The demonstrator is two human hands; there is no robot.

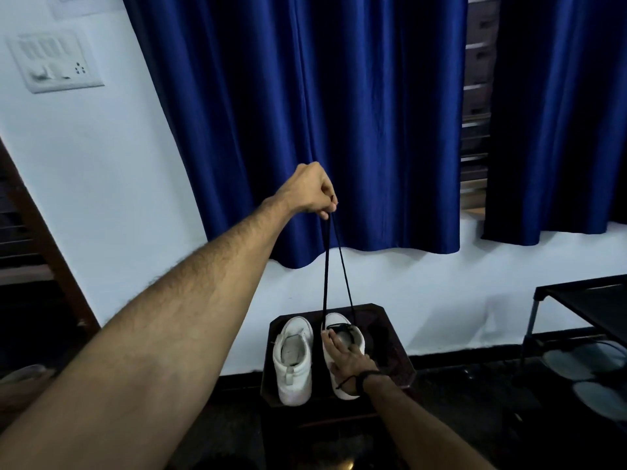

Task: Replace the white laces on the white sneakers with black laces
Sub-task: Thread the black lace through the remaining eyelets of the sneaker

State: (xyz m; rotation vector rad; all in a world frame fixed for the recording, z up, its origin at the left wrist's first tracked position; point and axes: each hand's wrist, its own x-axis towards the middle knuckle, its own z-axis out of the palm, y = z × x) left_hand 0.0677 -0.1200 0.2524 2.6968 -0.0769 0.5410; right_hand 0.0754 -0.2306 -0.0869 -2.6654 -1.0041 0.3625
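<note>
Up high, the left hand (310, 189) pinches both lace (326, 266) ends; the right hand (349, 361) lies flat on the right shoe (353, 337), near the stool (390, 354) edge.

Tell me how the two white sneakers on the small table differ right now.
The right sneaker has a black lace threaded near its toe, both ends pulled up in the left hand; the left sneaker shows no lace. The right hand presses on the right sneaker; the left sneaker lies untouched. Both are white and sit side by side on the dark table, toes pointing away.
</note>
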